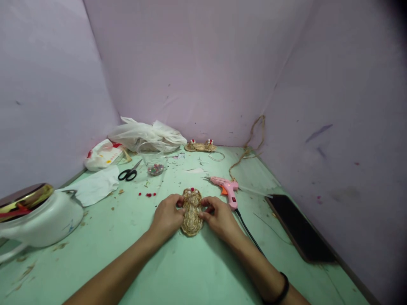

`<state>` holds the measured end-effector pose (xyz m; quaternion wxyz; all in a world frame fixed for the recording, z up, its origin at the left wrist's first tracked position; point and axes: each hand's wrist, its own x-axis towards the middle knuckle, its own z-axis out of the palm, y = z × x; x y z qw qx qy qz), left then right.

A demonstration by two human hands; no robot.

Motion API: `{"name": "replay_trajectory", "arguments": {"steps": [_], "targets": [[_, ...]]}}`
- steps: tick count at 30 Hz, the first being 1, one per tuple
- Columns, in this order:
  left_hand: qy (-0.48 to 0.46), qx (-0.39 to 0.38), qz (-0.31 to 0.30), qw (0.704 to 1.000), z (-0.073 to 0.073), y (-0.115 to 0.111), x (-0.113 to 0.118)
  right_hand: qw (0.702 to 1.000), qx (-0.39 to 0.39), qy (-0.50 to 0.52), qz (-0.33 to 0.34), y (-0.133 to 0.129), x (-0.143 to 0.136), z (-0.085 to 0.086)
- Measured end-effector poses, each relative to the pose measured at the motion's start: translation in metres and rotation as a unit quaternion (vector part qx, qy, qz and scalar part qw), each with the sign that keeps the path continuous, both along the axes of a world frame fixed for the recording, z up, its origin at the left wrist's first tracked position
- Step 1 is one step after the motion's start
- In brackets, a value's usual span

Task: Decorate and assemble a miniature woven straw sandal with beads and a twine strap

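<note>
Near right, black band (284, 289) on right arm (251, 258). Near left, white pot (41, 222). Farther right, dark phone (300, 228), flat on green table (197, 271). At centre, woven piece (192, 216), long way near to far, bead trim (192, 189) at far end. Clamped between both hands: left hand (168, 216) pinched on left edge, right hand (219, 216) pinched on right edge, hands apart across it. Can't tell if lifted or resting. Just beyond right hand, pink glue gun (226, 188), nozzle leftward, cord (249, 231) toward near right. Left of piece, loose red beads (149, 195). Farther left, white cloth (95, 186), scissors (129, 173), clear cup (155, 159) with mixed beads (155, 170) inside. Far right, twine (246, 149). Far centre, wire ring (216, 160) near second woven piece (200, 147). Far left, plastic bag (149, 133).
</note>
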<state>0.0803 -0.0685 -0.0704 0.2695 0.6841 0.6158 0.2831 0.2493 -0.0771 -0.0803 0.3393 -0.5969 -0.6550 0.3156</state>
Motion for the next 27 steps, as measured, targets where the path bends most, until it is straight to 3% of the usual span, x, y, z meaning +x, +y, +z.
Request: {"name": "replay_trajectory", "arguments": {"steps": [9, 16, 20, 23, 27], "targets": [[-0.028, -0.021, -0.005, 0.999, 0.006, -0.002, -0.002, 1.000, -0.021, -0.006, 0.009, -0.001, 0.001, 0.009], [-0.015, -0.054, 0.061, 0.997, 0.021, -0.006, -0.015, 0.998, -0.033, -0.037, -0.037, -0.007, 0.013, 0.016], [0.023, -0.086, 0.035, 0.995, 0.026, -0.012, -0.016, 0.996, -0.067, -0.066, 0.000, -0.013, 0.010, 0.014], [0.058, -0.055, 0.043, 0.996, 0.031, -0.013, -0.024, 0.995, -0.056, -0.081, 0.015, -0.017, 0.007, 0.016], [-0.035, -0.050, 0.069, 0.996, 0.040, -0.005, -0.042, 0.999, -0.040, -0.021, -0.022, -0.019, 0.009, 0.023]]}}
